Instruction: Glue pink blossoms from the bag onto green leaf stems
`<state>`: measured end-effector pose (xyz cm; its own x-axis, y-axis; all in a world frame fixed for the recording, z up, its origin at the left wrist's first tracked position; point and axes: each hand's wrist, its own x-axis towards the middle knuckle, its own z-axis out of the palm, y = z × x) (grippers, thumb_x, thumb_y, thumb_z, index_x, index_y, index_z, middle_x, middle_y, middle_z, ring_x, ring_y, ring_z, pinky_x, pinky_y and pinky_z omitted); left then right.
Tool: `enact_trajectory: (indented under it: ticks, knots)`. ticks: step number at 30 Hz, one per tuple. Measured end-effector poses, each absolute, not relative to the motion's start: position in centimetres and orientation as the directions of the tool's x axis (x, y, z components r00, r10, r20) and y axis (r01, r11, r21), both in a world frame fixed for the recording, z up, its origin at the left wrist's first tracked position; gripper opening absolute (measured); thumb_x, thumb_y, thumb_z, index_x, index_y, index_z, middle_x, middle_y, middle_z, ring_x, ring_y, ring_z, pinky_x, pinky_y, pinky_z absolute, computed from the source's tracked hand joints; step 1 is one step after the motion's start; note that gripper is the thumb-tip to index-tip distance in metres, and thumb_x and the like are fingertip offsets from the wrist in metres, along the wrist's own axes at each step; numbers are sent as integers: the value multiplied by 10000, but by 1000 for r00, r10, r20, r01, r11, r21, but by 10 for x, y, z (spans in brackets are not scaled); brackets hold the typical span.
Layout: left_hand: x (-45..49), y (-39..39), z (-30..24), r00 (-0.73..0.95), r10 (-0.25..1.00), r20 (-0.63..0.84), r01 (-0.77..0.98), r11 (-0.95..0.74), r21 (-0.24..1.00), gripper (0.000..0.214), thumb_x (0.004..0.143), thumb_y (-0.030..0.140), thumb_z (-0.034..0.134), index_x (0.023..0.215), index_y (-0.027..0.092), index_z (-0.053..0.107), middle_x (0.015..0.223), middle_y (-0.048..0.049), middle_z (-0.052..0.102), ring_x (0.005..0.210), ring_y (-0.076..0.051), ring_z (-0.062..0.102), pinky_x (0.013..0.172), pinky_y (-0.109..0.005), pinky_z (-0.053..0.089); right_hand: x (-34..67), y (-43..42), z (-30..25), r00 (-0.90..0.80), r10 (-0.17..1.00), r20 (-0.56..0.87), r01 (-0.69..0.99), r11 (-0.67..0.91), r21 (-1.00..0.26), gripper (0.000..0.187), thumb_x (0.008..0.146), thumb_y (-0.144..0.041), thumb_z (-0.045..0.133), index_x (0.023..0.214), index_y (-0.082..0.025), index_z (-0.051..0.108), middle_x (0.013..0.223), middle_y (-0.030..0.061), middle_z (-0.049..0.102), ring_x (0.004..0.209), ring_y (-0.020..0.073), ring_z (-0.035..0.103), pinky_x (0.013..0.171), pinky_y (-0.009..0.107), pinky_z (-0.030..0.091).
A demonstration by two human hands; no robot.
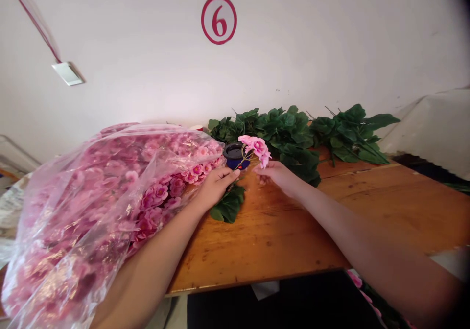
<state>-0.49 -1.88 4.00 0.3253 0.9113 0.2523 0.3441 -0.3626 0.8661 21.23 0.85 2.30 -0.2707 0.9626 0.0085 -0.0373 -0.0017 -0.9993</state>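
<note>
One pink artificial blossom sprig [257,148] | left hand [216,187] pinching stem [244,160] | right hand [279,177] half-open beside

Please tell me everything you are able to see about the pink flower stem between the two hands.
The artificial pink flower spray has several pale-pink blossoms clustered at one end, their petals looking like fabric or plastic. Its thin stem slants down to the fingertips of the left hand, which seem to pinch it. The blossoms arch toward the right hand, whose fingers are just below them, perhaps touching. A dark blue pot stands behind it.
</note>
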Motion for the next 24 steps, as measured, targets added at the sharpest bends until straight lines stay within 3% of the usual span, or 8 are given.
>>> enact_trajectory:
  ticks: [3,5,7,11,24]
  knots:
    - [-2,-23,44,338,907,251,339,-367,866,467,858,558,508,642,145,491,589,24,421,557,-81,370,516,-219,274,206,-5,28,-506,849,149,-3,171,-985,285,785,-377,662,972,-163,683,737,10,639,641,114,573,636,245,458]
    - [0,-25,44,320,912,257,364,-369,855,470,854,570,504,651,146,498,602,18,441,568,-86,386,520,-218,292,201,-12,29,-566,798,207,2,252,-968,326,795,-394,659,1040,-179,671,847,23,668,734,124,597,702,255,465]
    - [2,-26,43,291,919,266,378,-366,851,463,851,579,500,676,150,510,617,10,468,582,-95,409,527,-220,316,197,-17,28,-544,800,253,20,313,-949,312,799,-394,660,1023,-177,675,895,34,679,765,131,601,721,259,466]
    - [4,-26,41,270,913,307,344,-389,855,420,855,565,507,769,156,548,661,4,502,617,-106,445,555,-223,350,193,-16,24,-468,829,305,82,385,-919,249,823,-391,632,865,-156,703,766,31,673,666,125,577,658,252,458]
    - [2,-24,39,296,921,253,242,-328,913,410,864,539,519,722,154,516,653,13,515,587,-93,438,559,-219,314,190,-11,19,-395,886,241,114,308,-945,245,779,-397,665,788,-154,692,690,44,681,600,146,602,596,277,461]
